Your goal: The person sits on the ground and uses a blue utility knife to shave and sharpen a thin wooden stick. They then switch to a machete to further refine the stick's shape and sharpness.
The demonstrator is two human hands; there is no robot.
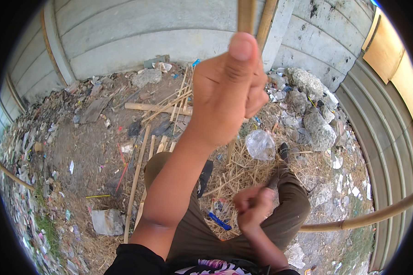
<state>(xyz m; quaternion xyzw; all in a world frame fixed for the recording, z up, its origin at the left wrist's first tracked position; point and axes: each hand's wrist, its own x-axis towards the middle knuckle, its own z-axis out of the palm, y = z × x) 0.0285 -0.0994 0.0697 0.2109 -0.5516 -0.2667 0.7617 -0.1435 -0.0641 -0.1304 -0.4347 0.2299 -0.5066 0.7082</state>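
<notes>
Raised high in the middle, my left hand (pixel 229 87) is closed around a bamboo strip (pixel 246 16), thumb laid along it. The strip runs upward out of the picture; the part inside the fist is hidden. Lower down, by my right knee, my right hand (pixel 254 208) is curled around the handle of a knife, somewhat blurred. Its dark blade (pixel 272 181) points up and away along my shin. A blue box cutter (pixel 219 221) lies on the ground between my legs. Several split bamboo strips (pixel 137 183) lie beside my left leg.
Bamboo pieces (pixel 158 108) lie ahead near a grey concrete wall (pixel 147 43). Broken concrete lumps (pixel 317 128) and a clear plastic bag (pixel 260 144) are to the right. A long bamboo pole (pixel 362 217) stretches out at right. Litter and straw cover the ground.
</notes>
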